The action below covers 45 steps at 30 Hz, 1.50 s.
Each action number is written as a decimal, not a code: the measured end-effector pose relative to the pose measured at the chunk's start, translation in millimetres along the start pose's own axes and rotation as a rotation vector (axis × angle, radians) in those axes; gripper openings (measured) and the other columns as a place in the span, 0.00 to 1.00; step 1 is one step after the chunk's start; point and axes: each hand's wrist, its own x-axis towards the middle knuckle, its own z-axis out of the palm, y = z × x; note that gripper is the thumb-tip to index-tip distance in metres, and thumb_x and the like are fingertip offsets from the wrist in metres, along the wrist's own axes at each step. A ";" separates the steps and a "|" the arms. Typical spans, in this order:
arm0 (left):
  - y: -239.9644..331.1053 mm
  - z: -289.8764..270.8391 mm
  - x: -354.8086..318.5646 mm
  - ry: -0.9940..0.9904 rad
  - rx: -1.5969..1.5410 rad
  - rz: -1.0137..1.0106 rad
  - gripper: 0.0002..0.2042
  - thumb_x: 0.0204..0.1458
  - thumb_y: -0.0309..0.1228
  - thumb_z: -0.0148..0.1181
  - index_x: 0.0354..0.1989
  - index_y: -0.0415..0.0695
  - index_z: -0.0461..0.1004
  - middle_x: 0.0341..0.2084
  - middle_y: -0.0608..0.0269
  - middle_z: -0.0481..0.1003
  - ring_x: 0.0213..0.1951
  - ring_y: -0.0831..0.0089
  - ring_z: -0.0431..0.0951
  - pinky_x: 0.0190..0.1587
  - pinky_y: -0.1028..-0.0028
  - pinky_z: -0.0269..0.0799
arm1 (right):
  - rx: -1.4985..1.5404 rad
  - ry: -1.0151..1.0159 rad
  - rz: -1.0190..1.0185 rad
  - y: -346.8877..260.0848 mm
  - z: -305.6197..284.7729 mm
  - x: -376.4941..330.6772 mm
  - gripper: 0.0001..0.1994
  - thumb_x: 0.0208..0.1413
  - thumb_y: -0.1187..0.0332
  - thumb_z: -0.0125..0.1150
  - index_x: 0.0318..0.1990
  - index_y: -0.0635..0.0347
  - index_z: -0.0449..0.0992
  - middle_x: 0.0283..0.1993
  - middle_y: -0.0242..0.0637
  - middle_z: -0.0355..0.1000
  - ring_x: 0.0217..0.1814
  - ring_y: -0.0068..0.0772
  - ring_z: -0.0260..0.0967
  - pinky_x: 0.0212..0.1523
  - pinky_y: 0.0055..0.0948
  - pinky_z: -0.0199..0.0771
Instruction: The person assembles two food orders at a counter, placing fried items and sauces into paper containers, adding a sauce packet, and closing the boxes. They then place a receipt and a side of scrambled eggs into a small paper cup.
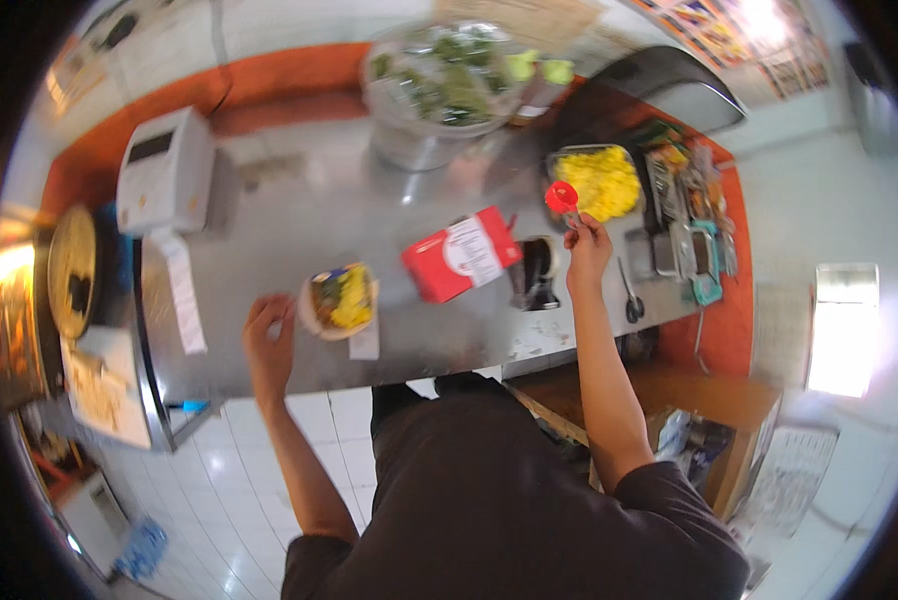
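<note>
My right hand (587, 240) grips the handle of a small red scoop (561, 197) and holds it up at the near left edge of a tray of yellow food (609, 182), shredded or grainy in look. To the left, my left hand (269, 330) hovers with loosely bent fingers and nothing in them. Just right of that hand stands a paper bowl (312, 322) with yellow food and darker brown food inside. Between the two hands lies a red box (434, 268) with a white printed slip on it.
A label printer (165, 170) trails a paper strip (182, 290) at left. A large tub of bagged greens (419, 145) stands at the back. Scissors (632, 300), a black tape roll or holder (539, 275) and metal containers (675, 250) are at right. The steel counter's (409, 365) front edge is near me.
</note>
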 end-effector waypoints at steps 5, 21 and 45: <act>29.8 4.0 -35.7 -0.033 0.183 0.170 0.04 0.55 0.21 0.68 0.37 0.35 0.81 0.39 0.55 0.81 0.43 0.67 0.81 0.47 0.71 0.76 | -0.477 0.287 -0.334 95.5 -115.0 150.8 0.09 0.58 0.76 0.59 0.43 0.66 0.83 0.34 0.48 0.81 0.38 0.47 0.80 0.41 0.36 0.78; 301.7 490.5 -115.1 -0.586 -0.138 0.155 0.09 0.61 0.26 0.65 0.45 0.34 0.83 0.30 0.55 0.85 0.32 0.72 0.85 0.38 0.73 0.78 | -0.394 -0.472 0.073 64.2 -522.8 -6.1 0.12 0.67 0.72 0.58 0.53 0.67 0.78 0.40 0.36 0.80 0.41 0.23 0.77 0.43 0.28 0.79; 475.1 883.7 -82.0 -0.586 0.502 0.241 0.14 0.59 0.39 0.63 0.46 0.43 0.75 0.35 0.54 0.84 0.40 0.49 0.84 0.41 0.51 0.77 | -1.167 -0.229 -0.160 94.2 -689.7 509.9 0.10 0.53 0.74 0.62 0.43 0.67 0.79 0.43 0.59 0.80 0.47 0.62 0.79 0.50 0.52 0.80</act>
